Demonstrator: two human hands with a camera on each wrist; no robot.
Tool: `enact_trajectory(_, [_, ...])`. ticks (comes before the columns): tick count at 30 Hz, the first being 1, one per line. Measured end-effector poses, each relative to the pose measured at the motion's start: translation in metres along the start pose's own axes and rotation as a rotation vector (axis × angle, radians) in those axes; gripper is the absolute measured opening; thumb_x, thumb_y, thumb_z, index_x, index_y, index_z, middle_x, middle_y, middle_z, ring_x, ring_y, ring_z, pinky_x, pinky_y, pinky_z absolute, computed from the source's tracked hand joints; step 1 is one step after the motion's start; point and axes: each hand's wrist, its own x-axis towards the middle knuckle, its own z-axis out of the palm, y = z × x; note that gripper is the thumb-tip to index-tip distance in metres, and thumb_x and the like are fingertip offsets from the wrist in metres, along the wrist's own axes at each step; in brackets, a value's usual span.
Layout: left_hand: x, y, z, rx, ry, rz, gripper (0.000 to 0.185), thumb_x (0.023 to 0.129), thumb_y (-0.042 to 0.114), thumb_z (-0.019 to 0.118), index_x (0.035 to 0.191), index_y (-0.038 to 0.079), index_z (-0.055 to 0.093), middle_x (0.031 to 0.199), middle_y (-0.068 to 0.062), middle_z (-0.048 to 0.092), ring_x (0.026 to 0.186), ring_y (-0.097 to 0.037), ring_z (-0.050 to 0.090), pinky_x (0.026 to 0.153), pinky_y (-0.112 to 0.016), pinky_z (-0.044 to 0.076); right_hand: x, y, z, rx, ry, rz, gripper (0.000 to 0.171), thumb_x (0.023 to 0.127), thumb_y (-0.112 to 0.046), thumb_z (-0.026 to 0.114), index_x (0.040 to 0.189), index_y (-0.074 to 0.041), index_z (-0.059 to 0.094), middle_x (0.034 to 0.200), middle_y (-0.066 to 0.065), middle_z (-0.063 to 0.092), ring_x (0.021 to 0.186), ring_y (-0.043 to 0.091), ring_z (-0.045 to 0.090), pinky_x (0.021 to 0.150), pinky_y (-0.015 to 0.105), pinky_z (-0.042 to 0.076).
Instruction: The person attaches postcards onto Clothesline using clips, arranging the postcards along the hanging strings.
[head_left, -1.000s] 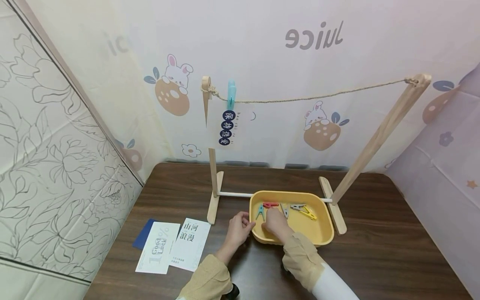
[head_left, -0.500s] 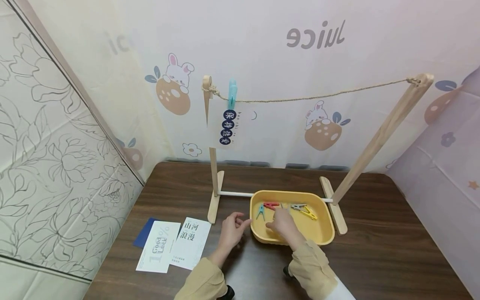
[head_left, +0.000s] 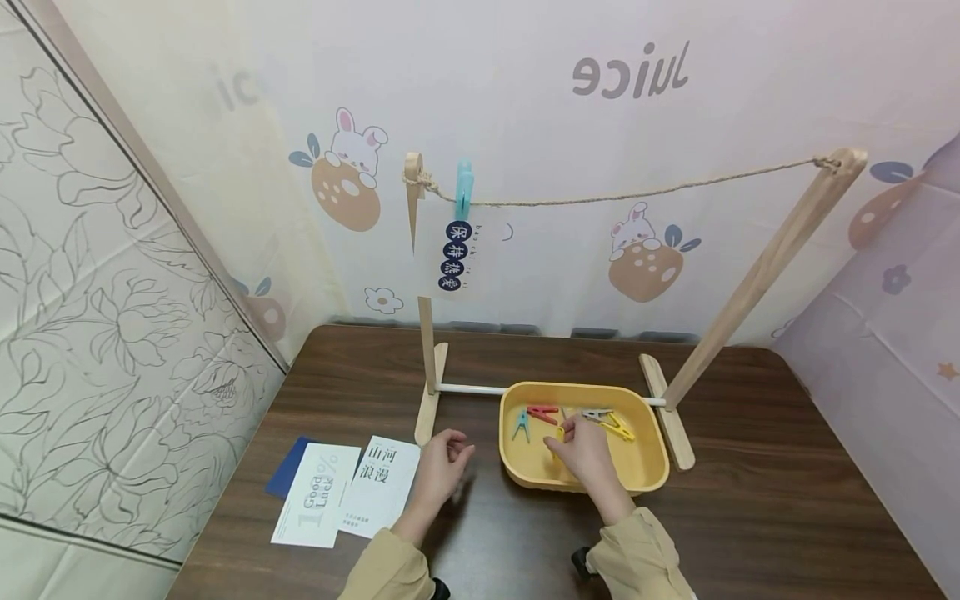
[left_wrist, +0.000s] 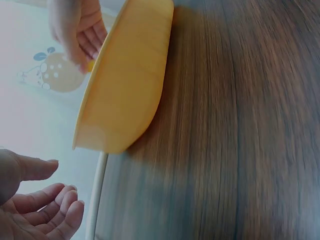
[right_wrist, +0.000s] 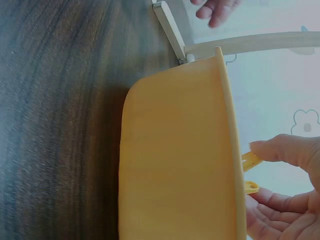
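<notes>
Over the yellow plastic basin (head_left: 632,462), my right hand (head_left: 590,458) pinches a yellow clothespin (right_wrist: 251,188) by its two handle ends, thumb on one and fingers on the other. The basin wall hides the clothespin's lower part in the right wrist view. Inside the basin lie a teal clothespin (head_left: 521,424), a red clothespin (head_left: 542,412), a grey clothespin (head_left: 596,413) and another yellow clothespin (head_left: 617,427). My left hand (head_left: 438,473) holds nothing. Its fingers are loosely bent, left of the basin and beside a white card (head_left: 384,487) with Chinese lettering.
A "Good Luck" card (head_left: 318,496) and a dark blue card (head_left: 283,475) overlap at the left. Behind the basin stands a wooden frame with a rope (head_left: 600,200) strung across. A light blue clothespin (head_left: 464,190) holds a printed white card (head_left: 450,254) on it.
My left hand has left the basin's rim and moved left toward the cards. My right hand has shifted right in the basin, and a yellow clothespin now shows between its fingers.
</notes>
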Motion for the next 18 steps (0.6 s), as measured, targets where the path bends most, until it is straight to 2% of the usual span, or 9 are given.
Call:
enact_trajectory(3, [-0.001,-0.005,-0.007,0.028,0.029,0.004,0.012,0.076,0.003,0.067,0.084,-0.004,0.06,0.069,-0.005,0.059,0.058,-0.011,0.053,0.052,-0.021,0.044,-0.003,0.004,0.001,0.056,0.058,-0.005,0.029,0.07,-0.016,0.073,0.082,0.003,0.055,0.071,0.008,0.055,0.064,0.017,0.054,0.056,0.029,0.045])
enact_trajectory(9, [-0.004,-0.014,-0.019,0.097,0.083,0.011,0.015,0.074,0.003,0.069,0.085,-0.004,0.06,0.072,-0.006,0.058,0.06,-0.013,0.054,0.054,-0.024,0.044,-0.012,0.008,-0.001,0.153,0.142,0.008,0.033,0.071,-0.017,0.073,0.09,0.005,0.058,0.075,0.009,0.057,0.066,0.017,0.056,0.06,0.03,0.047])
enact_trajectory(18, [-0.01,-0.03,-0.04,0.187,0.135,-0.029,0.019,0.071,0.001,0.07,0.086,-0.007,0.06,0.074,-0.011,0.057,0.062,-0.022,0.054,0.055,-0.026,0.042,-0.021,0.015,-0.002,0.291,0.231,0.035,0.035,0.072,-0.017,0.073,0.096,0.003,0.057,0.079,0.011,0.061,0.071,0.021,0.059,0.059,0.02,0.048])
